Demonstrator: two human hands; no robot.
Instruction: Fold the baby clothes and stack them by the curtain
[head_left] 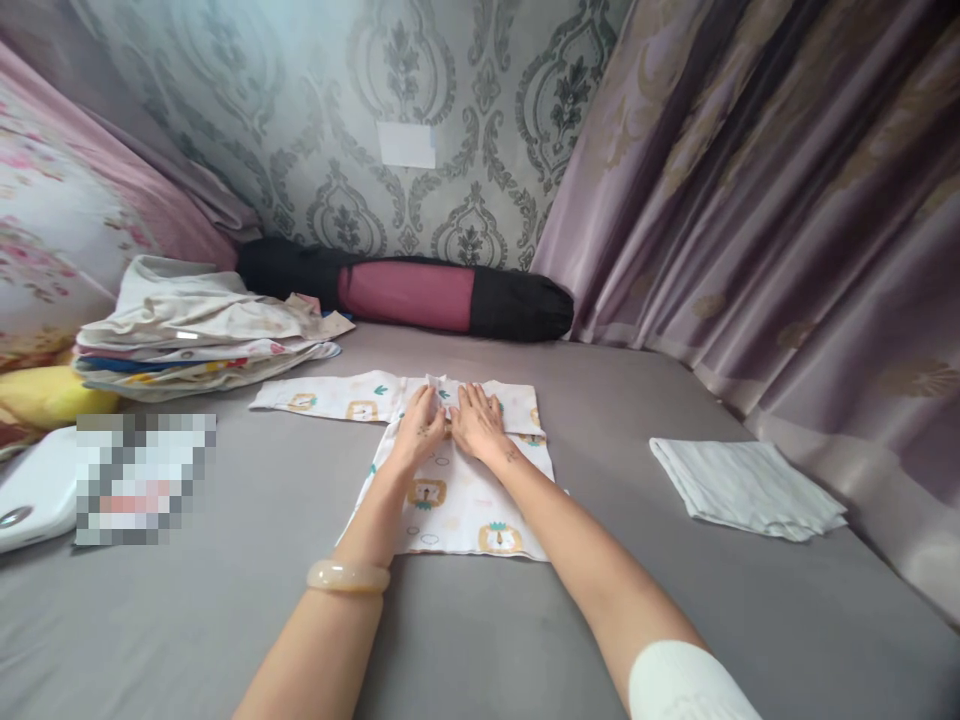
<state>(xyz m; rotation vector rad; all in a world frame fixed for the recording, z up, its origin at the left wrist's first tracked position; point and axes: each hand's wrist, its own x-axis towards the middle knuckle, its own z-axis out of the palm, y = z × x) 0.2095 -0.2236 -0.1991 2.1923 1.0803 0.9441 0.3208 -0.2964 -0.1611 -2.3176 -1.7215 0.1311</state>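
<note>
A small white long-sleeved shirt point(469, 515) with tan lion faces and green leaf prints lies flat on the grey sheet point(600, 620). One sleeve stretches out to the left, while the right one appears folded back over the body. My left hand point(420, 425) rests on the shirt's upper part near the collar, fingers extended against the cloth. Beside it, my right hand point(477, 420) presses down with its fingers flat on the folded portion. Both palms face the fabric, and neither hand grips anything visible.
Folded clothes point(202, 330) are stacked at the left. A folded pale cloth point(750, 490) lies at the right. Along the wall sits a black and maroon roll bag point(409, 295). A white object point(37, 495) is at the left edge; purple curtains point(690, 200) hang right.
</note>
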